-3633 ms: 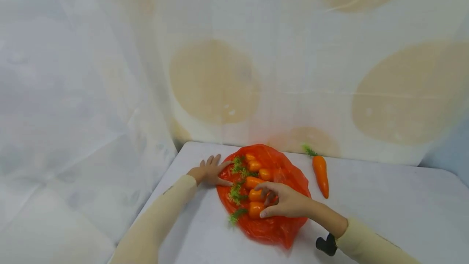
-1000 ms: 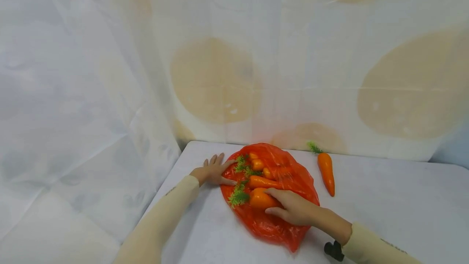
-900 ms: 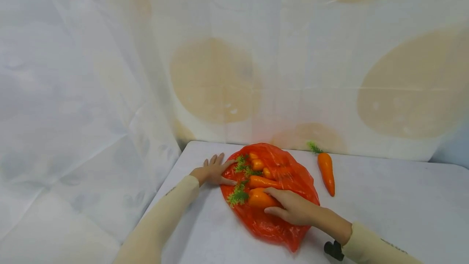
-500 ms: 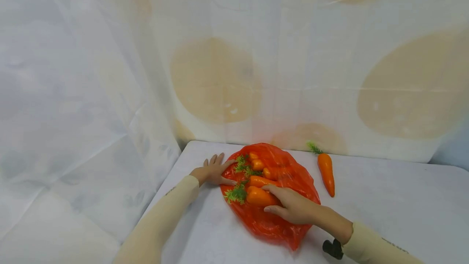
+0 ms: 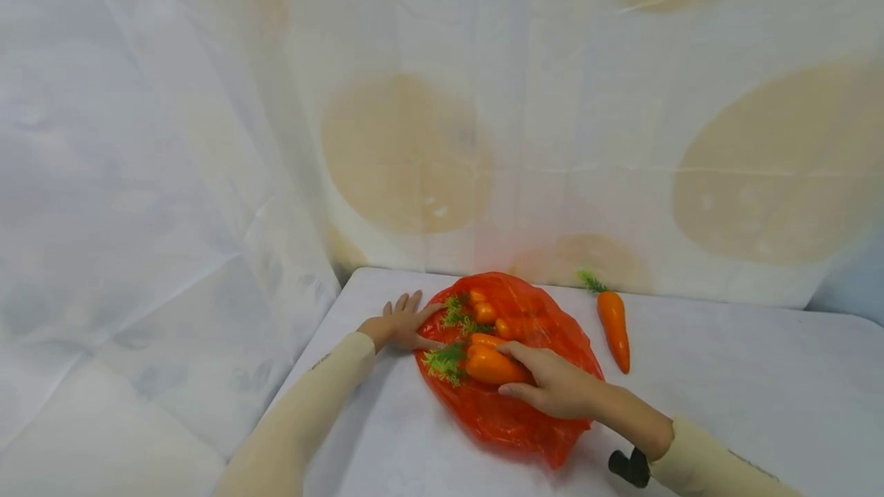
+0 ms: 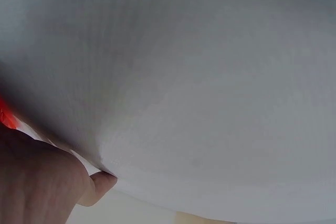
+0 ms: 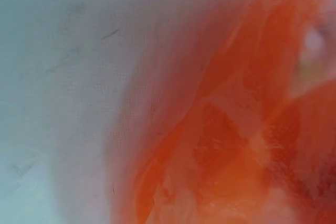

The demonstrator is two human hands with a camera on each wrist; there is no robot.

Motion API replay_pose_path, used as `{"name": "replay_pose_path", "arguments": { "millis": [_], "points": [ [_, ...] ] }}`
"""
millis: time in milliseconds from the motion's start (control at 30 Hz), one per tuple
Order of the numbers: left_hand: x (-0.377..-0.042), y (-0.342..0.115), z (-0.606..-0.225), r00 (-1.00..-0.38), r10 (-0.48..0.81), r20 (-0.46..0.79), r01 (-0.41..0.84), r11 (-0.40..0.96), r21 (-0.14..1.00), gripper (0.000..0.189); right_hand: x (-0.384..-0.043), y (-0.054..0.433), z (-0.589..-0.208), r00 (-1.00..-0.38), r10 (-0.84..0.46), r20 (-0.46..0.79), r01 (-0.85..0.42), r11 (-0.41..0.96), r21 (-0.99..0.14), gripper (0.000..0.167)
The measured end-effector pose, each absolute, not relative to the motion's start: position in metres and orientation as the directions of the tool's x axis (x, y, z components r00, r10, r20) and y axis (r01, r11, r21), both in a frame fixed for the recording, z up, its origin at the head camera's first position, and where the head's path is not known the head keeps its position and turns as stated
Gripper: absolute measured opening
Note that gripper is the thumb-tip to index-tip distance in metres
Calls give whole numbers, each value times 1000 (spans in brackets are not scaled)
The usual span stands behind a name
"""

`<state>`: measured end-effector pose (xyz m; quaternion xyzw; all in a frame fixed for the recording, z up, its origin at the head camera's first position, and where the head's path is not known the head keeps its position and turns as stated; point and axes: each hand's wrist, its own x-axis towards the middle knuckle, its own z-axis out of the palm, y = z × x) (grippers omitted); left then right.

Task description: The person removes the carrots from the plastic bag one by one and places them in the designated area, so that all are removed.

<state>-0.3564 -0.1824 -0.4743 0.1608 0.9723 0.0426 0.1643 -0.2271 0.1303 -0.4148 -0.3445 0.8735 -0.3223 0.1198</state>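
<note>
A crumpled red plastic bag (image 5: 507, 424) lies on the white table with several toy carrots on it, their green tops to the left. My right hand (image 5: 559, 383) grips the front carrot (image 5: 489, 365) from the right, thumb in front and fingers over its far side. Another carrot (image 5: 486, 340) lies right behind it. My left hand (image 5: 402, 325) rests with fingers spread at the bag's left edge, thumb and forefinger on the red plastic. The left wrist view shows part of that hand (image 6: 42, 182); only blurred red bag (image 7: 226, 156) over the table fills the right wrist view.
A single carrot (image 5: 613, 330) lies apart on the table, right of the bag. Close behind the table hangs a pale curtain (image 5: 580, 121) with tan spots, and a white sheet (image 5: 138, 251) stands at the left. A dark object (image 5: 628, 469) is at the right wrist.
From hovering over the carrots with curled fingers, my right hand came to grip the front carrot. In the last second that carrot moved slightly back toward its neighbour. The left hand stayed put.
</note>
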Motion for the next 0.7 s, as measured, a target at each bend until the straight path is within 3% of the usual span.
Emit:
{"name": "replay_pose_path", "arguments": {
  "millis": [700],
  "points": [
    [-356,-181,-473,-893,309,-328,271,950,157,92,-225,147,-416,-724,-688,48,-542,523,-658,44]
  ]
}}
